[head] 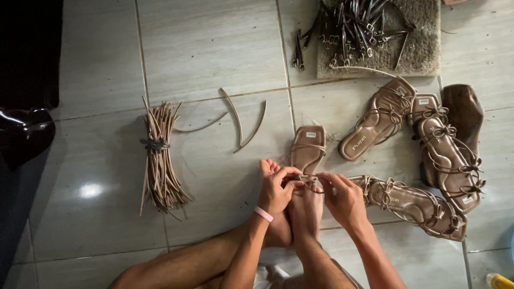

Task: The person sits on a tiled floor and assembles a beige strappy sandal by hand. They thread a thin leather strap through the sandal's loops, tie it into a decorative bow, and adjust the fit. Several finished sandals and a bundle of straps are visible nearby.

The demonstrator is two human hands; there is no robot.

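Tan strappy flat sandal [308,150] lies on the grey tiled floor [214,48] near its middle, toe end pointing away from the person, its heel end under the person's bare foot [305,206]. Both hands meet over it at a thin tan strap [309,178] that crosses the sandal. The left hand [278,190], with a pink band [263,214] on the wrist, pinches the strap between thumb and fingertips. The right hand [342,198] pinches the same strap from the other side, its fingers closed on it.

Just right of the hands lies a finished tan sandal with bows along its straps [415,206], stretching toward the floor's right edge. Beyond it, two more matching sandals [412,123] rest side by side, touching a brown wooden shoe form [465,109].

Left of the hands, well apart, a tied bundle of thin tan strips [159,158] lies on the tiles, with three loose curved strips [235,120] between it and the held sandal.

At the far edge of the floor sits a coarse grey-brown mat [423,48] carrying a heap of dark straps with metal buckles [358,27]. A black shiny object [24,134] lies at the left edge.
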